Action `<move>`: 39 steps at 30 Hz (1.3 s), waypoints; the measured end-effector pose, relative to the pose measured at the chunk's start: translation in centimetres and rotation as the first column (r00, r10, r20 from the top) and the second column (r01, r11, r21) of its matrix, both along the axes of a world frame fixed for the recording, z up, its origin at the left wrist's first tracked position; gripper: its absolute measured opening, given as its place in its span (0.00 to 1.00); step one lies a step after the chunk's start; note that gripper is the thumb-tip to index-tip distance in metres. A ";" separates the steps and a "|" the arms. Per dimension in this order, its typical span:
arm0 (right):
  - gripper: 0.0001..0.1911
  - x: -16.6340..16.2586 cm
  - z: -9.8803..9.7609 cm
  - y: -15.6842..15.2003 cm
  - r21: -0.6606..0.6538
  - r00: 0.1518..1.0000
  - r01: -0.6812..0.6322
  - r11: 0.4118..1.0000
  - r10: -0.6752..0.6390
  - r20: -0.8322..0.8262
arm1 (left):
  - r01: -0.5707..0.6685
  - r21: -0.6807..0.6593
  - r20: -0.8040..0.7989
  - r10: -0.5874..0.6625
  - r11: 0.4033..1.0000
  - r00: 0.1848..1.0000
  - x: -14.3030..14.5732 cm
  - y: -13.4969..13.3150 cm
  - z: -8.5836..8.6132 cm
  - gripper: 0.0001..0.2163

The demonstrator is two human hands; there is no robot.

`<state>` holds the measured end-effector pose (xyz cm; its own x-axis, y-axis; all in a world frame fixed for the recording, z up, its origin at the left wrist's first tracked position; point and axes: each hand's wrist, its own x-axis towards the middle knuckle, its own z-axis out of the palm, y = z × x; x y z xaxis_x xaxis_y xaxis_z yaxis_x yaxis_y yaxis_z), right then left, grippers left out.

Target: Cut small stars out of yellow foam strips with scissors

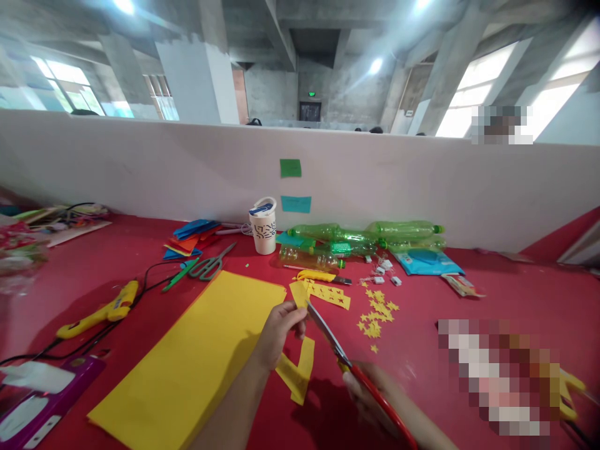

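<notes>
Between the fingers of my left hand is a small yellow paper strip, held up above the table. My right hand grips red-handled scissors, whose blade tips reach the strip's right edge. Whether the blades are cutting into it I cannot tell. Below my left hand lie folded yellow paper strips. Large yellow sheets are stacked to the left, partly under my left forearm. Small yellow paper stars lie in a loose pile to the right, and a strip with star-shaped holes lies behind my hands.
Green plastic bottles, a white cup and a yellow utility knife stand or lie at the back. Grey scissors, a yellow glue gun and a purple power strip are on the left. A blue packet lies back right.
</notes>
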<state>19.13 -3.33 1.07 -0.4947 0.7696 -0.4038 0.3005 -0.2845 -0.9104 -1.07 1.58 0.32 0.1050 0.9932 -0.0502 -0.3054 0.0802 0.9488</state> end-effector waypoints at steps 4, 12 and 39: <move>0.22 0.0 0.0 0.0 0.001 1.000 0.023 1.000 -0.023 -0.008 | 0.009 0.023 -0.008 -0.009 1.000 1.000 0.3 -0.1 -0.1 0.09; 0.23 0.0 0.1 0.1 -0.019 1.000 0.000 1.000 0.001 0.027 | -0.067 0.085 0.014 0.066 0.994 0.998 -0.1 0.1 -0.1 0.07; 0.21 0.3 1.0 0.3 0.004 0.998 -0.063 0.998 0.063 0.026 | -0.040 0.125 -0.189 0.064 0.991 0.980 -0.4 0.0 0.4 0.08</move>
